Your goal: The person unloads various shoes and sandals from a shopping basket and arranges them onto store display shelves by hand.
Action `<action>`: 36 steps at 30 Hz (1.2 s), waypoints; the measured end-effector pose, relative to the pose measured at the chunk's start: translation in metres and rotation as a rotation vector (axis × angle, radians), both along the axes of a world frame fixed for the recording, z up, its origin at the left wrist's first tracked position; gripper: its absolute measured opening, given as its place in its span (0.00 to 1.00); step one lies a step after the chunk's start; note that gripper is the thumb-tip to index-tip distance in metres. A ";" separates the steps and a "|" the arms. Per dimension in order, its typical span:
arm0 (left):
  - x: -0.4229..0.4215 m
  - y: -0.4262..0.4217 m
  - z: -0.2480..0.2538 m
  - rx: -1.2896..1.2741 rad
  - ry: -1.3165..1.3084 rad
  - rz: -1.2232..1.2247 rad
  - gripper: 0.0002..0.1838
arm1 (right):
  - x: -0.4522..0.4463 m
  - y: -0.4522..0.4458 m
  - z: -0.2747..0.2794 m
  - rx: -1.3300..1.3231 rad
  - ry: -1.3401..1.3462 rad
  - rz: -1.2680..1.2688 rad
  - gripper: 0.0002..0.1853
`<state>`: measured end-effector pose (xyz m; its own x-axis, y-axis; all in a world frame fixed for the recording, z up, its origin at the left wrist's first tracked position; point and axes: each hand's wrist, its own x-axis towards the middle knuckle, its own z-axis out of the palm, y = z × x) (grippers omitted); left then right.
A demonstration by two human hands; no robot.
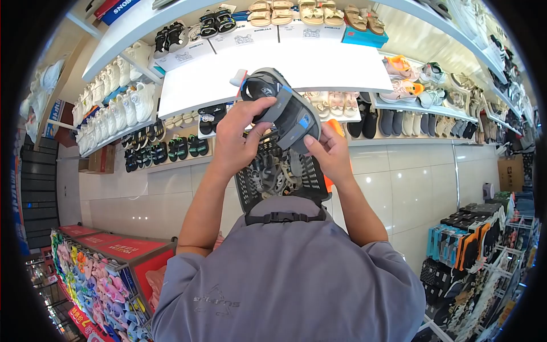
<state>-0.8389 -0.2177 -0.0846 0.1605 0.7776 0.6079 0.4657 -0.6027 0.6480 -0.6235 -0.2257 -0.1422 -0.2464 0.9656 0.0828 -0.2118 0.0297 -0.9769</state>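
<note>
**Dark Strapped Sandal Held in Both Hands, Long Axis Diagonal**

The sandal (299,108) is held up in front of the person's chest, over the black basket (244,191) and before the bright white shelf (336,65). As seen from the head camera, its long axis runs diagonally, one end toward the upper left and the other toward the lower right. The strapped upper side is turned toward the person and the sole edge faces up and to the right. Which end is the toe cannot be stated with certainty.

The item is dark grey to black, with wide straps bearing blue patches and a lighter grey rim along the sole. A pale print shows on the dark inner surface near the upper-left end. A white tag (238,78) with a red edge stands out beside that end.

The left hand (236,134) has its thumb and index finger nearly closed on a grey strap. The right hand (332,153) grips the lower-right end, thumb on the near face; how far its other fingers wrap behind cannot be told. Footwear (279,174) lies in the basket, partly hidden.
</note>
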 end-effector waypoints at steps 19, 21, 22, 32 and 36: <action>0.025 -0.013 -0.011 -0.055 -0.122 -0.100 0.20 | -0.018 -0.014 0.020 0.062 0.194 -0.241 0.14; 0.024 -0.012 -0.009 -0.055 -0.113 -0.081 0.20 | -0.018 -0.015 0.021 0.085 0.177 -0.228 0.14; 0.024 -0.011 -0.008 -0.058 -0.102 -0.068 0.20 | -0.018 -0.015 0.021 0.089 0.177 -0.226 0.14; 0.030 -0.009 0.002 -0.017 -0.106 -0.072 0.18 | -0.015 -0.019 0.025 0.126 0.213 -0.205 0.14; 0.035 -0.006 0.005 0.045 -0.089 -0.062 0.18 | -0.013 -0.018 0.029 0.138 0.225 -0.211 0.14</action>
